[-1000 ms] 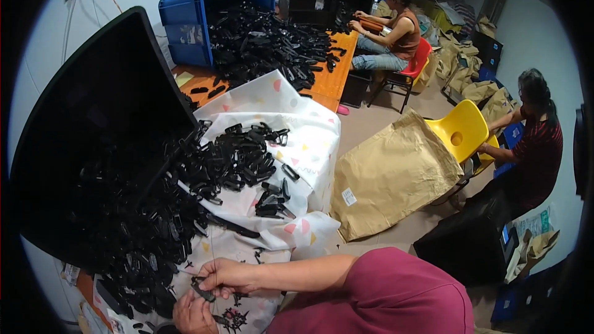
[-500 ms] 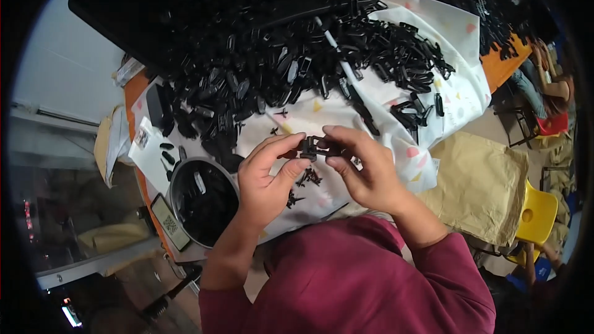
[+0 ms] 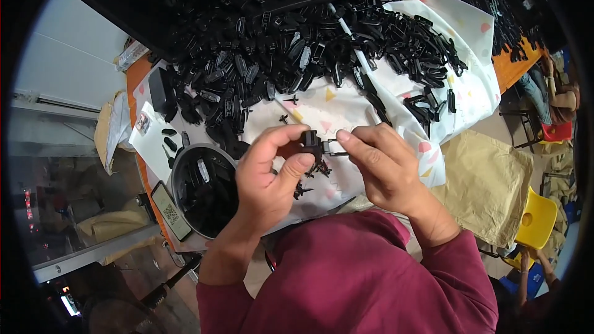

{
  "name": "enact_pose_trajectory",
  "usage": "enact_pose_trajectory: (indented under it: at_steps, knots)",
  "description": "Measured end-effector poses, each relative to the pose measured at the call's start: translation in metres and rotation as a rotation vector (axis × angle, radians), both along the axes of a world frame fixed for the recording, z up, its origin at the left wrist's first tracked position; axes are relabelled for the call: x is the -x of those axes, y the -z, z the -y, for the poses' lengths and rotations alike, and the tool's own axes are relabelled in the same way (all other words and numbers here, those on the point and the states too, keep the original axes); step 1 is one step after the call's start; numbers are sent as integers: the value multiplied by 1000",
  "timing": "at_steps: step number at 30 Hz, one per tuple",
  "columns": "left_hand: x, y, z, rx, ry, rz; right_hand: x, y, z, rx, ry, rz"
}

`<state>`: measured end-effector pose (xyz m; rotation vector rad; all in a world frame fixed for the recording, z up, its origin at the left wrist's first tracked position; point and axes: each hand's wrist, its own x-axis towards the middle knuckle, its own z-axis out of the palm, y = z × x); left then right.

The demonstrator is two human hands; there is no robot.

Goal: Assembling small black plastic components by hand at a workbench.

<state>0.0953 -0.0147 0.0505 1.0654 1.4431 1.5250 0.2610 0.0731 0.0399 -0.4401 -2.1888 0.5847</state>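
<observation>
Between thumb and forefinger, my left hand point(image 3: 267, 176) pinches a small blocky black plastic part point(image 3: 312, 141). My right hand point(image 3: 391, 167) grips a thin dark rectangular frame piece point(image 3: 335, 147), thumb and fingers closed on its right end. The frame's left end meets the block's right side; I cannot tell whether they are joined. Below the held parts, several small dark spiky pieces point(image 3: 323, 168) lie on the white patterned cloth point(image 3: 346, 188). Just beyond both hands spreads a large heap of black plastic parts point(image 3: 247, 74).
A round dark tub point(image 3: 178, 195) with black parts inside stands at the left, beside a phone point(image 3: 170, 211). At the back is a large black bin point(image 3: 117, 6). Brown paper point(image 3: 486, 179) and a yellow chair point(image 3: 537, 216) are to the right, with other people beyond.
My right fingers have shifted right and turned, showing more of the frame piece. The left hand keeps its pinch on the block. The whole view has moved slightly.
</observation>
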Motion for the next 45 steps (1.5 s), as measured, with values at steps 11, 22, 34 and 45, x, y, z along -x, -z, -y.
enact_pose_trajectory:
  at_steps: [11,22,34,45]
  knots:
    - [-2,-11,0,-121,69,-476,-2,-4,0,69,-15,-32]
    - [-21,32,-2,17,103,449,6,14,13,15,108,31]
    - [-5,66,-34,285,116,667,-6,48,-5,1179,9,-8]
    - [86,89,-89,688,-107,-1137,-120,49,-99,352,559,828]
